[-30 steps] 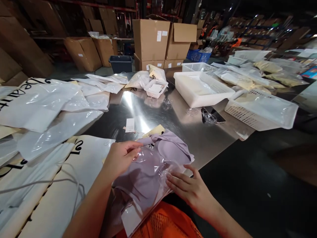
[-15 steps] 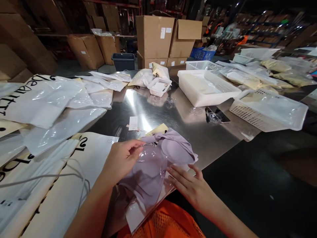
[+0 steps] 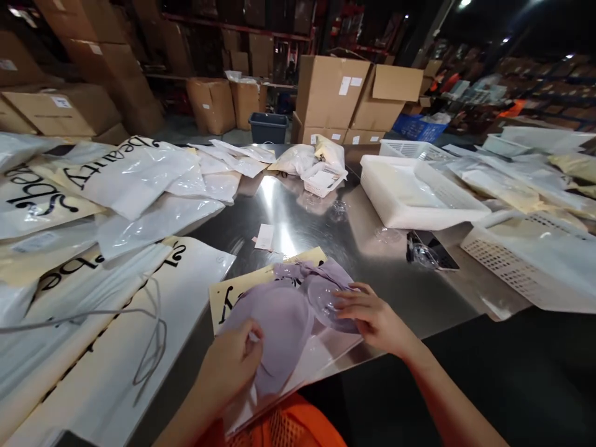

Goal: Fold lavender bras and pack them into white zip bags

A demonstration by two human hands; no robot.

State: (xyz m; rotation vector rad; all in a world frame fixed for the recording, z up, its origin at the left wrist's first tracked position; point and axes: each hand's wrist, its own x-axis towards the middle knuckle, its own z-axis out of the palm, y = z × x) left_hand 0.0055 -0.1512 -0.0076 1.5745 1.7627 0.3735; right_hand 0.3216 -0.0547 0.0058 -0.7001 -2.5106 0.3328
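A lilac bra [image 3: 274, 316] lies cups up near the table's front edge, on a cream and white printed bag [image 3: 221, 304]. My left hand [image 3: 233, 360] is closed in a pinch at the outer lower edge of the left cup; its fingertips are partly hidden. Over the right cup sits a clear plastic cup form [image 3: 326, 301], shiny and rounded. The curled fingers of my right hand [image 3: 379, 320] grip its right side. A small white tag [image 3: 264, 236] rests on the metal table beyond the bra.
Printed plastic bags [image 3: 139, 174] pile up on the left, with a grey cord [image 3: 158, 341] across them. White baskets [image 3: 410, 198] stand on the right near a dark phone-like slab [image 3: 437, 248]. Behind the table are cardboard boxes [image 3: 333, 93] and a dark bin [image 3: 269, 127].
The clear plastic cup form has gone from the left cup to the right cup, carried by my right hand. My left hand has moved down along the bra's left side. The view has shifted left.
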